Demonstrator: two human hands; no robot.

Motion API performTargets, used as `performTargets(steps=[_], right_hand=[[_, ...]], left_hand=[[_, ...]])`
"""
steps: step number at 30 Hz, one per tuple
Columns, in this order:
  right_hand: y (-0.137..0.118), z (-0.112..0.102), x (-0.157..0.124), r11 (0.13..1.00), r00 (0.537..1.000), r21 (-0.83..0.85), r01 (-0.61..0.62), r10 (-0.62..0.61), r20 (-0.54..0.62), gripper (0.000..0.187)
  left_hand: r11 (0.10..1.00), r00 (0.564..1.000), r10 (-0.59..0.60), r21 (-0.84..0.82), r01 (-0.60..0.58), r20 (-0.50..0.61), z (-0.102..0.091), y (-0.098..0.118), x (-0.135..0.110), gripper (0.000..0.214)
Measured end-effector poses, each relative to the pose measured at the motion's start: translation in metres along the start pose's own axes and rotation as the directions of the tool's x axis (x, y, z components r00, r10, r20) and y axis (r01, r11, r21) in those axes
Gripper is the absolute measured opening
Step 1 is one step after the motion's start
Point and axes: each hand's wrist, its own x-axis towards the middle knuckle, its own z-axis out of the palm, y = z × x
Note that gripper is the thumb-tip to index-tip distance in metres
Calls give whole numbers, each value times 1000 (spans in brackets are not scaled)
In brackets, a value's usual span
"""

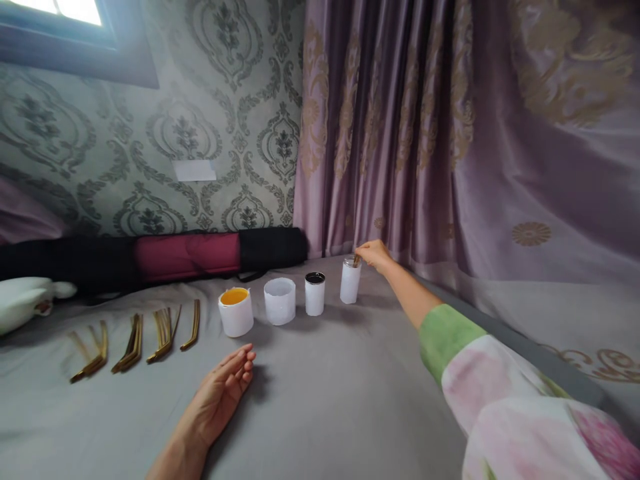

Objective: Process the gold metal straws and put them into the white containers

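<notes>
My right hand (374, 255) is at the rim of the tall white-wrapped can (349, 283) farthest right. Its fingers pinch the upper end of a thin gold-coloured stick, probably a bent metal straw (357, 261), whose lower part is hidden in the can. Low over the grey sheet, my left hand (225, 387) is empty, its fingers loosely curved and the thumb side up. Just beyond it stand a white tub with an orange-yellow inside (237, 317) and a translucent white tub (280, 303). A shorter white-wrapped can with a dark inside (315, 297) stands between the tubs and the tall can.
Several groups of bent gold straws (131, 343) lie on the grey sheet (320, 400) at left. A black and maroon roll (187, 255) lies along the patterned wall. A white plush-like object (25, 303) sits at far left. Purple curtains (380, 133) hang behind the cans.
</notes>
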Motion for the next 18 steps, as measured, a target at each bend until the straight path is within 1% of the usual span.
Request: performTargets(steps=[3,8,12,15,18], right_hand=[[5,-1,0,1000,1000,16,9,-9,10,23],[12,-5,6,996,998,53,69,-69,7,30],[20,-4,7,994,995,63,86,-90,53,26],[24,-2,6,995,992,69,76,-82,93,22],[25,-2,6,994,992,91,66,-76,104,22]], left_hand=[[1000,1000,-3,-2,3,3,0,0,0,15],[1000,1000,-11,-8,11,-1,1,1,0,16],[1000,1000,-3,9,3,3,1,1,-1,16],[1000,1000,0,15,0,3,0,0,0,16],[1000,1000,2,20,-2,8,0,0,0,17]])
